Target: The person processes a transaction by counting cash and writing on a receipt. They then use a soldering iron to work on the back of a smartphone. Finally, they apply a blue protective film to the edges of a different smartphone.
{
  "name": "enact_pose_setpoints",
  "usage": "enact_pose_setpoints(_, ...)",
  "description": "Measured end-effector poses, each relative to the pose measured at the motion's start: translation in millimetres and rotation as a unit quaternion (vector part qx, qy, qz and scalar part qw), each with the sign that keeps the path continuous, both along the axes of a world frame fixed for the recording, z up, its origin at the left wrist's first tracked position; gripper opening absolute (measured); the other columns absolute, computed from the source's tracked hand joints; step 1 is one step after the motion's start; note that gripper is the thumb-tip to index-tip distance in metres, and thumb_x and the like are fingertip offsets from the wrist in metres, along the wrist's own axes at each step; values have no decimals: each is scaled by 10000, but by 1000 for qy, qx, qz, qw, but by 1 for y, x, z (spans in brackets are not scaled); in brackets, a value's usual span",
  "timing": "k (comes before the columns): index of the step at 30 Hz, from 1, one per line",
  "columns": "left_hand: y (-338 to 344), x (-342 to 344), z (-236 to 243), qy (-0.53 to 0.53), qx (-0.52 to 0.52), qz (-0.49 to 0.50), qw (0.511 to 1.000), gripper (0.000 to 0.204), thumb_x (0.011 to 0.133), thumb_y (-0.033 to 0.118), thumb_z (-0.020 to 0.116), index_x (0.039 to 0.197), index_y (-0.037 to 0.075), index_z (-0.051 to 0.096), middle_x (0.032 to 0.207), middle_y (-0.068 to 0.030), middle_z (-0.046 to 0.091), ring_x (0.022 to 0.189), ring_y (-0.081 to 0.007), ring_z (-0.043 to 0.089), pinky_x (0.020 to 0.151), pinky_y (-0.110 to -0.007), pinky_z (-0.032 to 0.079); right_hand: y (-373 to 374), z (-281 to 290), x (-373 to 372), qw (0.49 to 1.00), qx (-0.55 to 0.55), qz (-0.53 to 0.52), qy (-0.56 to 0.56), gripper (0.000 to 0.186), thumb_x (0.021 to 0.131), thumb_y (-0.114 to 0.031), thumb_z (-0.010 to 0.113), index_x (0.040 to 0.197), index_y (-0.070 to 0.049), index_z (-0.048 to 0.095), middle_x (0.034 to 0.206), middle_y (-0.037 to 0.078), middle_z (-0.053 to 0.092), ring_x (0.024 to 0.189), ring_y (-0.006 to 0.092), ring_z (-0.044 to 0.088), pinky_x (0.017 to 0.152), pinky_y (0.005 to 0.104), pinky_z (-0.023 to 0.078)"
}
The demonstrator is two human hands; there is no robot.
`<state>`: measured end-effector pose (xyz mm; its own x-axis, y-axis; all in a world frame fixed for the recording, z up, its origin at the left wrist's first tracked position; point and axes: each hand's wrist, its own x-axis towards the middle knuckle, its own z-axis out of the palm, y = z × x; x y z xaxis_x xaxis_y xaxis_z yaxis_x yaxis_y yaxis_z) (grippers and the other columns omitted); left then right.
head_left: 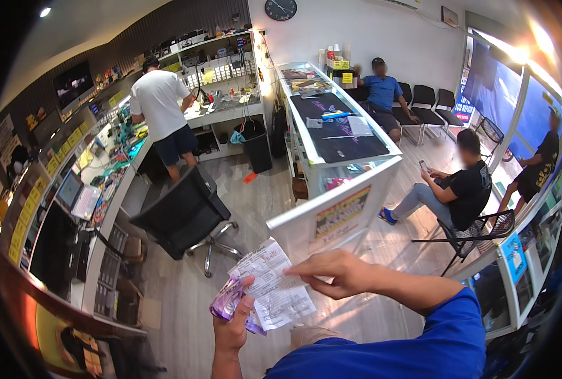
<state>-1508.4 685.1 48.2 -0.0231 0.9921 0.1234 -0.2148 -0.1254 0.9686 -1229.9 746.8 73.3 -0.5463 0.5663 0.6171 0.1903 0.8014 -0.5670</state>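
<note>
Small repair shop with pale plank floor [186, 297], white walls and a round dark clock [280, 8] high on the far wall. Long glass display counter [382, 165] down the middle, topped with a dark mat [337, 136] and scattered small items; white poster panel [337, 211] on its near end. Black swivel chair [183, 218] on a chrome base just left of the counter, pushed back from a cluttered workbench [113, 189] along the left wall. Black bin [255, 145] beyond it, near the shelving.

Low in the middle of the head view: left hand [233, 328] raised from below, closed around a bundle of purple banknotes [227, 302] and the lower edge of a white printed receipt [274, 290], thumb pressed across the paper. Right hand [334, 273] reaching in from the right on a blue sleeve [420, 341], thumb and forefinger pinching the receipt's upper right edge, other fingers curled. Receipt crumpled and tilted, held up over the floor just in front of the poster panel, overlapping the banknotes.

Elsewhere: a person in a white shirt [158, 95] standing with back turned at the workbench; a person in a blue shirt [382, 91] seated on the black chairs by the far wall; a person in black [464, 189] seated on a mesh chair at right, looking at a phone; another in black [543, 161] near the bright window.
</note>
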Motion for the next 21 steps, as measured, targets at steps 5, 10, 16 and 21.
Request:
enact_pose_setpoints(5, 148, -112, -11, 140, 50, 11, 989, 371, 1008, 105, 745, 1360, -12, 723, 1166, -4, 687, 949, -78, 556, 899, -232, 452, 169, 9, -24, 983, 5, -178, -51, 393, 975, -83, 721, 1367, -106, 742, 1065, 144, 808, 918, 331, 795, 828, 409, 635)
enact_pose_setpoints(10, 292, -211, 10, 180, 89, 63, 978, 403, 1021, 186, 714, 1355, -39, 714, 1219, -79, 732, 973, -88, 592, 932, -260, 475, 413, 19, -18, 922, -54, -361, -127, 261, 995, -194, 702, 1184, -54, 815, 1058, 193, 802, 935, 364, 787, 861, 436, 621)
enact_pose_setpoints(16, 469, -267, 44, 76, -8, -23, 997, 518, 1003, 259, 698, 1398, -74, 662, 1063, -120, 736, 895, -133, 648, 842, -283, 524, 628, -5, 14, 828, -34, -481, -285, 273, 950, -250, 656, 1051, -72, 837, 1021, 220, 789, 941, 437, 760, 891, 520, 612)
enact_pose_setpoints(21, 627, -250, 64, -3, -115, -186, 976, 583, 980, 268, 684, 1454, -67, 633, 847, -88, 690, 793, -167, 662, 780, -298, 545, 708, -12, 26, 799, -35, -527, -286, 280, 944, -265, 628, 970, -57, 814, 989, 220, 781, 947, 441, 753, 865, 544, 606)
